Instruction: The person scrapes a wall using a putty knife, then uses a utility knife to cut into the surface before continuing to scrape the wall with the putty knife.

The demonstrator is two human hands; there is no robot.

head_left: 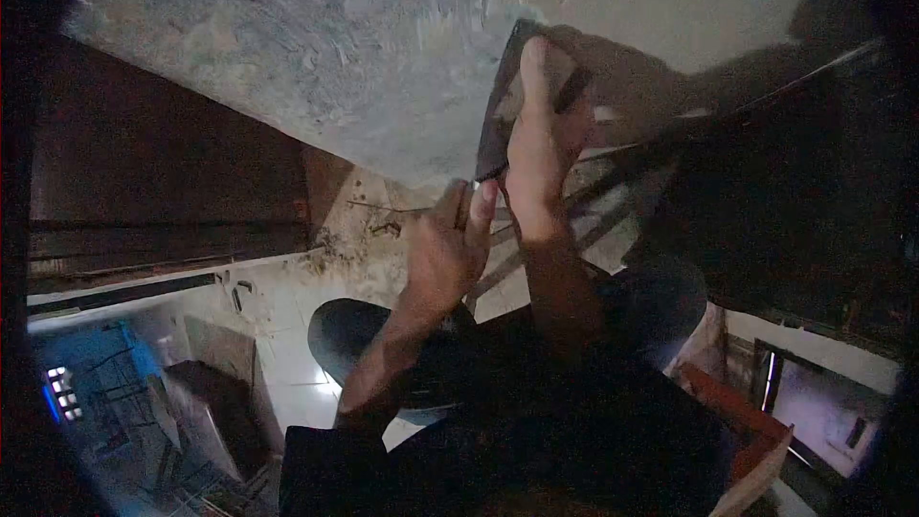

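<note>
My right hand (538, 148) is wrapped round a dark, flat, trowel-like tool (497, 129), thumb stretched along its top. The tool's long straight edge lies close against the pale, streaky plastered surface (373, 57) and casts a shadow to the right. My left hand (445, 249) is just below the tool's lower end, its thumb and a finger pointing up and apart. The thumb tip is right at the tool's lower corner. Nothing shows in the left hand.
Below the surface runs a stained, spattered light floor (356, 239). My bent knees flank my arms. A dark box-like object (212, 412) stands at lower left, near a blue-lit area. An orange-red box-like thing (742, 421) is at lower right.
</note>
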